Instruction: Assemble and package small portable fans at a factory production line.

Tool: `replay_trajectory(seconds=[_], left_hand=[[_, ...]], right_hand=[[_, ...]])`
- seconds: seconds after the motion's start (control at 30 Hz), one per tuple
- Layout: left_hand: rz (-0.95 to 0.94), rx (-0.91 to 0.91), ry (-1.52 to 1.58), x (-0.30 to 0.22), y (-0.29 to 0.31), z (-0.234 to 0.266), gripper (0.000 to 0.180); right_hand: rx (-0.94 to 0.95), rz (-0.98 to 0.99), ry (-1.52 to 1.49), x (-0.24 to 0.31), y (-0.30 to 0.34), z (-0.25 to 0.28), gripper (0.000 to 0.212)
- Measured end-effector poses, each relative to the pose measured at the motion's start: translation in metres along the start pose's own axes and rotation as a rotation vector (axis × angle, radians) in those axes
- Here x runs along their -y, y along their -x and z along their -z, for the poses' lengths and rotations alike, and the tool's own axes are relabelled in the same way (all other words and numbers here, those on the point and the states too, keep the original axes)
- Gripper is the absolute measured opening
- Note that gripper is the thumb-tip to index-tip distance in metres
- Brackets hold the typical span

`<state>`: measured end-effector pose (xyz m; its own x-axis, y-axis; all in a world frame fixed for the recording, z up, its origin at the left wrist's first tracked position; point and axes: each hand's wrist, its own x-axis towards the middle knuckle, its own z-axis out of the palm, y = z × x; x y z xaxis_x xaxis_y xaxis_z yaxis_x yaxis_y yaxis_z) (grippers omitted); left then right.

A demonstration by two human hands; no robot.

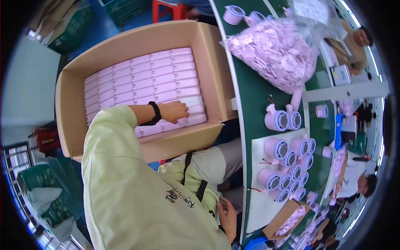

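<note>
My left hand point(174, 111), with a dark band at the wrist, reaches into a large cardboard box point(125, 39). Its fingers curl down onto a pink plastic part point(182, 121) near the box's near right corner; the fingertips are partly hidden. Rows of long pink plastic pieces point(141, 77) lie packed side by side in the box, one paler than those around it. My right hand point(227, 217) rests low beside my shirt and lap, its fingers loosely apart and nothing visible in them.
A green-topped bench point(250, 102) runs along the right. On it are a clear bag of pink pieces point(275, 52), several round pink-and-lilac housings point(277, 149) and a small carton point(287, 218). Green crates point(73, 31) and a red stool point(168, 11) stand behind; people sit across the bench.
</note>
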<state>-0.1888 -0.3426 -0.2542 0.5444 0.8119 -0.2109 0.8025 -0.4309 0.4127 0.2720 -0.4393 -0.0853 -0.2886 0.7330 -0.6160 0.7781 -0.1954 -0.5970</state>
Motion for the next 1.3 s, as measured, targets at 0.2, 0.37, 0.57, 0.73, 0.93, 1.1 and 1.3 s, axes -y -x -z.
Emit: replay_trajectory(seconds=[0.2,0.37,0.57,0.73,0.93,1.1,1.3], left_hand=[[0.382,-0.180,0.447,0.027,-0.012,0.001,0.028],[0.511,-0.434,0.471,0.022,-0.041,0.022,0.027],[0.500,-0.347,0.120,0.021,-0.057,0.026,0.033],[0.370,-0.544,0.532,0.021,-0.055,-0.007,0.057],[0.442,-0.511,0.352,0.000,-0.050,0.027,0.053],[0.599,-0.789,0.115,0.077,-0.043,0.042,0.041],[0.893,-0.725,-0.084,0.177,-0.043,0.053,0.069]], right_hand=[[-0.129,-0.178,-0.136,-0.007,0.019,-0.018,0.035],[-0.175,-0.178,-0.094,-0.013,0.009,-0.026,0.034],[-0.126,-0.113,-0.063,-0.003,-0.006,-0.013,0.033],[-0.124,-0.105,0.006,0.002,-0.009,-0.009,0.033],[-0.184,-0.105,0.032,0.011,-0.001,-0.005,0.034],[-0.165,-0.050,0.055,0.043,0.010,0.021,0.036],[0.014,0.064,-0.042,0.089,0.041,0.062,0.035]])
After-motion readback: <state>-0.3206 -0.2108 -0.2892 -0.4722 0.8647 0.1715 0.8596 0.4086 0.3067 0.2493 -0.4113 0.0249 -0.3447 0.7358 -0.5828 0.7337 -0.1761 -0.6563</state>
